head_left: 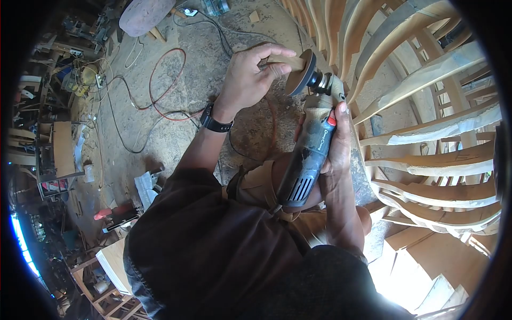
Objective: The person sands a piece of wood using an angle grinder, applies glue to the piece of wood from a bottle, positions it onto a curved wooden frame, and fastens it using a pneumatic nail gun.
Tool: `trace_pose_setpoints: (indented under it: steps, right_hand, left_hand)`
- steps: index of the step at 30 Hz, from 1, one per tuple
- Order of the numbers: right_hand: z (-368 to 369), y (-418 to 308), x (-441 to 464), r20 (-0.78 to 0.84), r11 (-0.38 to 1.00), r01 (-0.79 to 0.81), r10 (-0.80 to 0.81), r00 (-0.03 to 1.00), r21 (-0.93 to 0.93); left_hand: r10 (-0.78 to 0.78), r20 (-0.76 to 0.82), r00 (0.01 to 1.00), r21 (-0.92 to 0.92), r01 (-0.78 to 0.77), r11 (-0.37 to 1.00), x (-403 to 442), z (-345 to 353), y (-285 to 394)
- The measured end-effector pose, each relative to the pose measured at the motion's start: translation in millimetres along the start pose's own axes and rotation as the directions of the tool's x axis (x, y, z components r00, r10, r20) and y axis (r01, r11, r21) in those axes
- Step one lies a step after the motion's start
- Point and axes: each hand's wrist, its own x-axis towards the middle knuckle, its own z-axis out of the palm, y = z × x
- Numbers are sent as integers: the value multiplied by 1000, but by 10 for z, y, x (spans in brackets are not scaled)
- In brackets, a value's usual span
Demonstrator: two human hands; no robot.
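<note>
My left hand [249, 74], with a black watch on its wrist, pinches a small wooden piece [285, 62] between thumb and fingers. The far end of that piece meets the face of a round sanding disc [301, 74]. The disc is mounted on a dark blue-grey angle grinder [309, 152] with a red switch. My right hand [338, 141] is wrapped round the grinder's body, its thumb near the switch. The grinder stands roughly upright in the view, above my lap.
Curved wooden legs or slats [437, 128] are stacked along the right. Red and dark cables [152, 101] lie looped on the concrete floor. A round-topped stool [145, 17] stands at the top left. Wooden frames [109, 304] are at the lower left.
</note>
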Motion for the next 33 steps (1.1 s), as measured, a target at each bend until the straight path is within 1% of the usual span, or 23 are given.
trace_pose_setpoints:
  steps: [1, 3, 4, 6, 9, 13, 15, 18, 21, 25, 28, 33]
  right_hand:
    - [0, 2, 0, -1, 1000, 2, -2, 1000, 0]
    - [0, -1, 2, 5, 1000, 8, -7, 1000, -7]
    - [-10, -3, 9, 5, 1000, 9, -9, 1000, -7]
    - [-33, 4, 17, -19, 1000, -7, 7, 1000, 4]
    - [-2, -8, 8, -28, 999, -8, 10, 1000, 46]
    - [-6, -8, 1, 8, 999, -6, 6, 1000, 42]
    - [-6, -2, 3, -3, 1000, 7, -7, 1000, 16]
    - [8, -12, -2, -11, 999, -11, 11, 1000, 33]
    - [-5, -11, 7, -4, 1000, -6, 6, 1000, 25]
    - [19, -9, -2, -26, 999, -15, 16, 1000, 51]
    - [11, -7, 4, -25, 999, -6, 8, 1000, 43]
    - [-32, 4, 14, -8, 999, -15, 15, 1000, 45]
  left_hand:
    - [1, 1, 1000, -1, -1, 1000, 3, 4, -1]
    - [71, 5, 997, 68, -71, 995, 10, 9, -1]
    - [72, 6, 997, 67, -72, 995, 10, 16, -1]
    - [18, 18, 1000, 25, -18, 1000, -13, 30, 5]
    - [38, 36, 999, 47, -40, 998, -6, 22, 37]
    - [47, 31, 998, 50, -49, 998, -21, 24, 0]
    - [-6, 26, 1000, 60, 4, 998, -32, 21, -1]
    - [20, 28, 999, 37, -21, 999, -51, 23, -50]
    - [37, 32, 999, 57, -39, 998, -50, 14, -37]
    - [29, 48, 998, 41, -31, 999, -41, 10, -41]
    - [41, 50, 998, 60, -44, 997, -41, 6, -37]
    - [10, 57, 998, 32, -12, 999, -56, 11, -48]
